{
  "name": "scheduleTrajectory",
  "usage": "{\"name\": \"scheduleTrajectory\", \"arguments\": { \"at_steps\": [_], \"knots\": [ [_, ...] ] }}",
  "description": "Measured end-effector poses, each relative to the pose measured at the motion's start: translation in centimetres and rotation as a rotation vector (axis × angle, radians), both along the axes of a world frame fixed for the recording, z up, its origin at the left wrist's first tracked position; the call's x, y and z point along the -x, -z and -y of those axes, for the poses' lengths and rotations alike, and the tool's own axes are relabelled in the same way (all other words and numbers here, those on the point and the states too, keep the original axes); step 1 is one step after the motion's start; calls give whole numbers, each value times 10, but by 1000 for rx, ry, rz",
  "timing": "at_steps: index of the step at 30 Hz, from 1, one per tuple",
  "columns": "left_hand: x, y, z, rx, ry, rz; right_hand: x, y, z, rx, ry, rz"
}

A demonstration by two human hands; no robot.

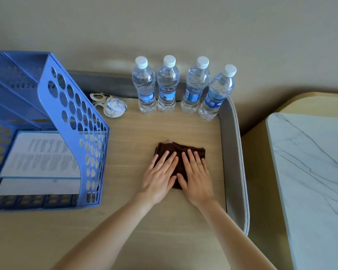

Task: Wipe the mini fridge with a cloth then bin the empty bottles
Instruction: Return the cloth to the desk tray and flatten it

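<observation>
A folded dark brown cloth point(180, 150) lies on a light wooden top point(144, 129) with a grey raised rim. My left hand point(161, 174) and my right hand point(196, 175) lie side by side, flat on the cloth with straight fingers pressing it down. Behind the cloth, several clear plastic bottles point(167, 84) with white caps and blue labels stand upright in a row against the beige wall. The mini fridge's front is not in view.
A blue perforated file rack point(74, 117) with papers fills the left of the top. Small white paper tags point(111, 106) lie beside the rack near the bottles. A white marble-patterned tabletop point(312, 172) stands to the right, past the grey rim point(232, 152).
</observation>
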State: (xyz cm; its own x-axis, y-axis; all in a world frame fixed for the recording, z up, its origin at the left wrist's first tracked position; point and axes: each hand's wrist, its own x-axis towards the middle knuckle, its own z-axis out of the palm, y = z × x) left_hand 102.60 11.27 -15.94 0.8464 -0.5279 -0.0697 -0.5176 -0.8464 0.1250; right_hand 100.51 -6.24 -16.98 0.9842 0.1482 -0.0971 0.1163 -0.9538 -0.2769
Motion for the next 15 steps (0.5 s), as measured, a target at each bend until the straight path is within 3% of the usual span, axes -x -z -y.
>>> {"name": "scheduleTrajectory", "arguments": {
  "at_steps": [9,15],
  "knots": [
    [-77,2,22,-53,-79,-48,-92,-3,24,28,-83,-5],
    [-84,-1,25,-57,-92,-79,-104,-6,27,51,-125,-22]
  ]
}}
